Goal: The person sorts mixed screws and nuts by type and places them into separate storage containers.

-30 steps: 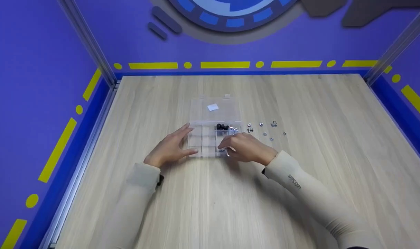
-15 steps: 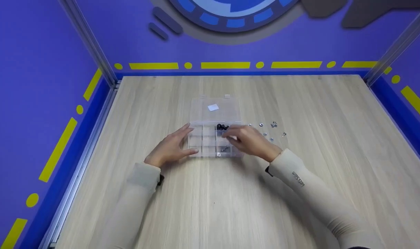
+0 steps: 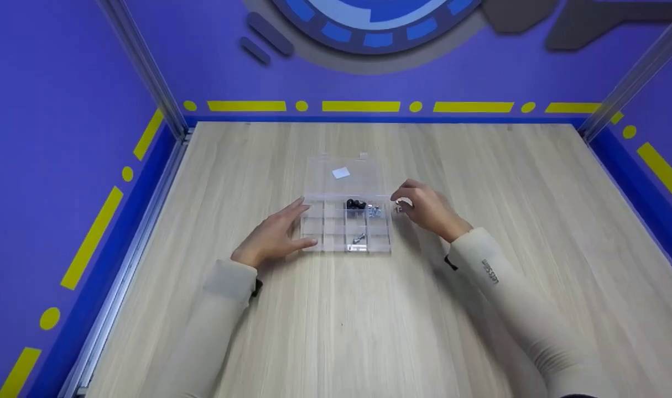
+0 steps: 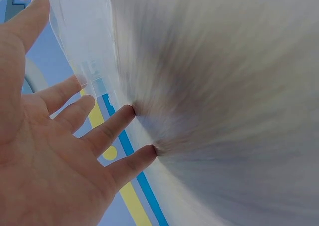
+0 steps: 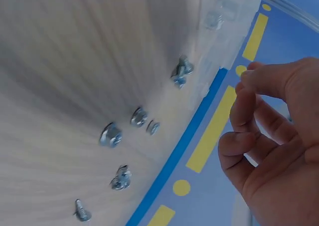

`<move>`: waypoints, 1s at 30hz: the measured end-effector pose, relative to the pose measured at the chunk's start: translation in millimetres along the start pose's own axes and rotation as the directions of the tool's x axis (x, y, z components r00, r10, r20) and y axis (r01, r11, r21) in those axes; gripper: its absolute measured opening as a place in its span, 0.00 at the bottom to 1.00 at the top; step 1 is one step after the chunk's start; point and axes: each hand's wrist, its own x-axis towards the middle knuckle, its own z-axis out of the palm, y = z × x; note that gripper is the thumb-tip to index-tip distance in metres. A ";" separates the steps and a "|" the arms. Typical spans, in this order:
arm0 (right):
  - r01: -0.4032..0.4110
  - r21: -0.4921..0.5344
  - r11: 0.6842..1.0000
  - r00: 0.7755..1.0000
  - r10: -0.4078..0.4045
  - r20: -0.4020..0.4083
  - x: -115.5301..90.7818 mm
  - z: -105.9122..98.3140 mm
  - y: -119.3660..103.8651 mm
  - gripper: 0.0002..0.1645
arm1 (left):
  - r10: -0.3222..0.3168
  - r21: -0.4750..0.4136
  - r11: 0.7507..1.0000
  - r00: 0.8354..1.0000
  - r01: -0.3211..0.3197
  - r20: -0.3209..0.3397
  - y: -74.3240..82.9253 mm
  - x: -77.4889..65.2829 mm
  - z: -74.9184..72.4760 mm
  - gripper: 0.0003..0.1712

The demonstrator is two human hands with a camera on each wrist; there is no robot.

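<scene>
Sorting small metal pieces into a box seems to be the work in hand, and the present step looks like the choosing of another piece. Nearest is the wooden table [image 3: 341, 342], with a sleeved arm on each side. The two hands are apart. The left hand [image 3: 272, 232] has its fingers spread at the left wall of the clear compartment box [image 3: 334, 241], probably to keep it steady; it grips nothing. In the front row of the box, the third compartment from the left holds silver screws [image 3: 359, 239].

A little farther, the right hand [image 3: 427, 207] is just to the right of the box. Its fingers are loosely bent, thumb near forefinger, and no piece is seen between them. Below it, the right wrist view shows loose screws and nuts [image 5: 110, 135] lying on the table. The next move calls for a fine pinch on one piece, then a lift over the box wall; the low dividers and neighbouring pieces could disturb it.

In the back row, black pieces [image 3: 355, 204] sit left of shiny silver ones [image 3: 374, 210]. Behind, the lid [image 3: 363, 179] is folded back, with a white paper [image 3: 340, 173], and does not obstruct. Farthest stands the blue wall [image 3: 452, 80].
</scene>
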 end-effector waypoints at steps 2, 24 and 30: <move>-0.019 -0.006 1.000 1.000 0.019 0.021 -1.5 1.6 4.0 0.12 | -0.002 -0.001 1.000 1.000 0.002 0.003 -0.2 0.1 0.6 0.52; -0.073 -0.008 0.997 0.987 0.073 0.141 -7.4 13.1 17.3 0.17 | -0.002 0.007 1.000 1.000 0.002 -0.002 -0.2 0.2 1.2 0.52; -0.027 -0.003 1.000 0.992 0.027 0.120 -7.1 14.5 19.1 0.15 | -0.007 0.008 1.000 1.000 0.007 0.001 -0.4 0.8 1.3 0.52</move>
